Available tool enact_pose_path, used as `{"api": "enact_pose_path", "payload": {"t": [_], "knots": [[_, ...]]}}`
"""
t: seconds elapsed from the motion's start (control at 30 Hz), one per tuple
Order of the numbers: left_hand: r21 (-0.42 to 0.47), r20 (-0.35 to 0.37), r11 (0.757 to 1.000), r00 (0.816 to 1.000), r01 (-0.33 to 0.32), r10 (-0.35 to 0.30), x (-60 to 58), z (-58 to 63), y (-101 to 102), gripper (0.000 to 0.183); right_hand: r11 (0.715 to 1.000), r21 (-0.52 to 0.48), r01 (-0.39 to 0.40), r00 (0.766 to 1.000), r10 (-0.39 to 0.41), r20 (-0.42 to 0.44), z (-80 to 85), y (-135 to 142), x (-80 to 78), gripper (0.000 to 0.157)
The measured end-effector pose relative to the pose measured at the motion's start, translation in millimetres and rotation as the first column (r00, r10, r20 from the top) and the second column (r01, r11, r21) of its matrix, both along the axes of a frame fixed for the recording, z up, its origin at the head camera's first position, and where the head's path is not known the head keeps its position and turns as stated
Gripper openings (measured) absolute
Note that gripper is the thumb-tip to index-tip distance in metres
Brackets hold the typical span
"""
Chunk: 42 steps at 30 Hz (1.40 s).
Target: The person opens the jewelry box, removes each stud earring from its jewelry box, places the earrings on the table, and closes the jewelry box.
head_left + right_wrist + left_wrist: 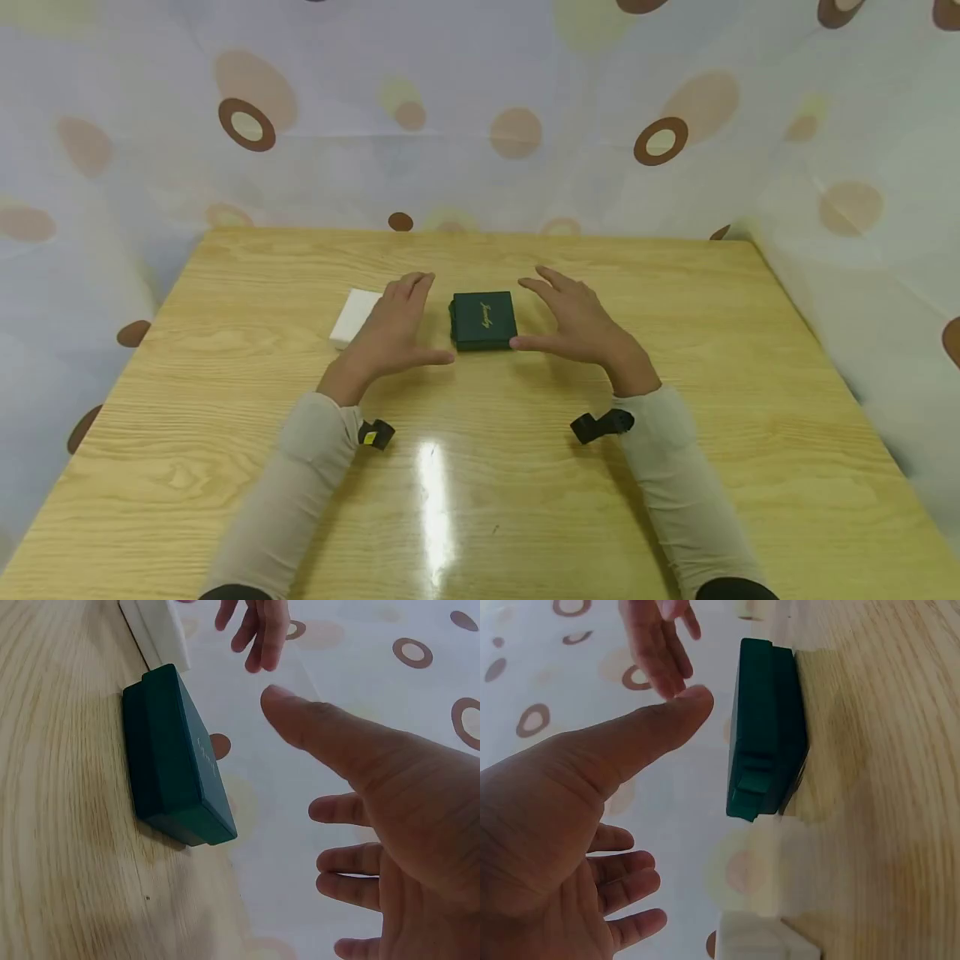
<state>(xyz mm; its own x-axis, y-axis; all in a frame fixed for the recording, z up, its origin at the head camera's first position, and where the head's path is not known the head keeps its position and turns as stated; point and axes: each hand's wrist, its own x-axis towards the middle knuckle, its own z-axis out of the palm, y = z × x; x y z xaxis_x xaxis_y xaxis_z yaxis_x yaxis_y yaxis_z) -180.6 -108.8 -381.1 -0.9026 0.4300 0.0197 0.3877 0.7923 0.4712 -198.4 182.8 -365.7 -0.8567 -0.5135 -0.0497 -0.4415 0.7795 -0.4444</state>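
Between the two hands, a dark green box [483, 321] with gold script on its lid lies on the table. A small ribbon-like tab [754, 782] shows on its left side. My left hand [392, 329] hovers left of the box, thumb and fingers spread apart, holding nothing. On the other side my right hand [576, 323] is spread in the same way, its thumb tip close to the box's near right corner; whether they touch I cannot tell. A white box [352, 318] lies behind the left hand, which partly covers it.
All of this is on a light wooden table [480, 517]. A pale cloth with brown and beige circles [450, 108] hangs behind the table and along its sides. Each wrist wears a small black camera, such as the right one [600, 426].
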Motion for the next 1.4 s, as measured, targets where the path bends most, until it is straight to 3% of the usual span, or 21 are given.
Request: {"api": "enact_pose_path", "payload": {"t": [0.2,0.33,0.5,0.73,1.03,1.4], "knots": [[0.094,0.112,0.996,0.994,-0.008,-0.002,-8.2,-10.3,14,0.107,0.999,-0.022,-0.026,0.999,0.027,0.035,-8.3,-5,-7.7,0.084],[0.106,0.143,0.994,0.99,-0.003,-0.013,-11.4,-17.9,19,0.105,0.996,-0.076,-0.039,0.993,0.047,0.11,-15.4,-9,-6.4,0.083],[0.129,0.166,0.992,0.986,-0.01,-0.012,-9.3,-24.1,23,0.106,0.987,-0.15,-0.063,0.984,0.086,0.157,-25.0,-14,-4.7,0.083],[0.188,0.228,0.982,0.973,-0.003,-0.04,0.4,-26.7,28,0.107,0.988,-0.148,-0.043,0.984,0.068,0.166,-29.5,-14,2.9,0.083],[0.201,0.206,0.98,0.977,0.01,-0.052,3.0,-24.4,29,0.102,0.984,-0.154,-0.084,0.983,0.107,0.147,-24.7,-17,8.0,0.079],[0.191,0.187,0.981,0.98,0.029,-0.065,5.4,-23.2,26,0.096,0.992,-0.1,-0.075,0.98,0.092,0.177,-20.7,-20,10.9,0.079]]}}
